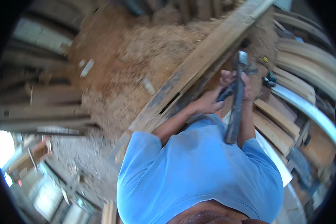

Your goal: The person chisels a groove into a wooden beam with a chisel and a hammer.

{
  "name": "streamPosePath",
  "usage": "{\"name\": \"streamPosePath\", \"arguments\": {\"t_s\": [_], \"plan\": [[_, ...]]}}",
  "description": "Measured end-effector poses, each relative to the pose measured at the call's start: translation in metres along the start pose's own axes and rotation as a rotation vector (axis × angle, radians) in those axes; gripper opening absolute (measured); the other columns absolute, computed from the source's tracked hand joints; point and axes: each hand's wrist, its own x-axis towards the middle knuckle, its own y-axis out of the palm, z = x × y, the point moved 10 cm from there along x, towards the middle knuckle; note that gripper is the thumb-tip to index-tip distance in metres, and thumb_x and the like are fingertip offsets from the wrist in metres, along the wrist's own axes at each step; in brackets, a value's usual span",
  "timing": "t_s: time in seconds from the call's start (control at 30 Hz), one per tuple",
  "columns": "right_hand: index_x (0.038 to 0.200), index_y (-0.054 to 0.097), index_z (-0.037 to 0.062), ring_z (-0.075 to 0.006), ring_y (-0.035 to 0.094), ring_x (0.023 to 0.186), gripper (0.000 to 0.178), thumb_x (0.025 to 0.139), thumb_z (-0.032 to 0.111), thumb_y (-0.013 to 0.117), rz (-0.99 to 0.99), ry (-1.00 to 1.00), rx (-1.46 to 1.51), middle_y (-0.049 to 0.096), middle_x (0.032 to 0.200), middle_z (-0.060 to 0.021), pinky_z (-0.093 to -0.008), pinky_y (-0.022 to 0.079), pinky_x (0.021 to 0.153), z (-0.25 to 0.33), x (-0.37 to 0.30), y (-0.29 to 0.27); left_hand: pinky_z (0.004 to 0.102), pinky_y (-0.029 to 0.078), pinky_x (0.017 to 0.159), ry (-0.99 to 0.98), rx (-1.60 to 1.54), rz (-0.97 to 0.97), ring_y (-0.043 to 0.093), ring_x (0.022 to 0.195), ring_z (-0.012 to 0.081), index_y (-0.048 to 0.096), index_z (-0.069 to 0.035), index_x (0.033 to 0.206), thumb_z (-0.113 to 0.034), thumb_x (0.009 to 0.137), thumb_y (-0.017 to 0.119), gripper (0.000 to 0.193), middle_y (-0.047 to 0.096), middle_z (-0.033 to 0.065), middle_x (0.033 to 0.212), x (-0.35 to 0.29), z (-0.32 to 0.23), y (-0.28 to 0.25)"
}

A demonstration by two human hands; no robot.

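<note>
Wood shavings (153,46) across the floor (89,156)

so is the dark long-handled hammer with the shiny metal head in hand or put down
In hand: the right hand holds the dark, metal-headed hammer near its head, the long handle pointing toward the blue shirt.

A sawdust-strewn floor (138,56) spreads left of the left hand (210,102); stacked timber planks (306,65) lie to the right hand's (246,86) right; daylight (3,147) glares far left, behind.
</note>
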Motion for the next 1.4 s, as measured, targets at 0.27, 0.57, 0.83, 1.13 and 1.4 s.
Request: {"name": "streamPosePath", "arguments": {"t_s": [0.27,0.57,0.83,1.13,1.4], "plan": [[0.105,0.07,0.0072,-0.0306,0.064,0.12,0.026,0.089,0.028,0.072,-0.082,-0.174,0.288,0.07,0.12,-0.0184,-0.0455,0.048,0.106,0.059,-0.024,-0.072,0.039,0.047,0.099,0.045,0.109,0.351,0.061,0.11,0.0258,0.039,-0.001,0.144,-0.019,0.082,0.068,0.07,0.06,0.0194,0.119,0.016,-0.005,0.014],[0.101,0.065,0.0063,-0.0218,0.069,0.093,0.016,0.087,0.014,0.067,-0.501,-0.448,0.531,0.071,0.105,-0.011,-0.0413,0.057,0.084,0.136,-0.115,-0.304,0.032,0.041,0.102,-0.372,0.073,0.408,0.052,0.117,0.0199,0.042,-0.002,0.143,-0.019,0.082,0.068,0.068,0.054,0.0125,0.129,0.051,0.044,0.041],[0.086,0.062,0.0076,-0.0089,0.054,0.048,0.006,0.086,0.012,0.065,-0.935,-0.116,0.25,0.064,0.07,-0.0023,-0.0277,0.05,0.044,0.119,-0.208,-0.46,0.0255,0.048,0.074,-0.397,0.0,0.295,0.056,0.083,0.0121,0.041,-0.009,0.152,-0.004,0.091,0.057,0.063,0.057,0.0026,0.103,0.203,0.035,0.102],[0.076,0.064,0.0066,-0.011,0.052,0.043,0.015,0.086,0.017,0.067,-1.06,0.089,-0.057,0.059,0.059,-0.0027,-0.0277,0.048,0.04,0.166,-0.198,-0.527,0.0251,0.05,0.064,-0.238,-0.208,0.28,0.058,0.07,0.0092,0.047,-0.011,0.126,-0.001,0.09,0.066,0.042,0.058,-0.0001,0.084,0.349,0.041,0.144],[0.067,0.062,0.0076,-0.0152,0.05,0.041,0.02,0.082,0.018,0.069,-1.175,0.314,-0.048,0.056,0.054,-0.0041,-0.0322,0.045,0.041,0.137,-0.219,-0.62,0.0349,0.057,0.068,-0.008,0.649,0.257,0.075,0.08,0.0246,0.063,-0.015,0.117,-0.01,0.081,0.076,0.039,0.073,0.0134,0.089,0.515,0.046,0.163]]}}
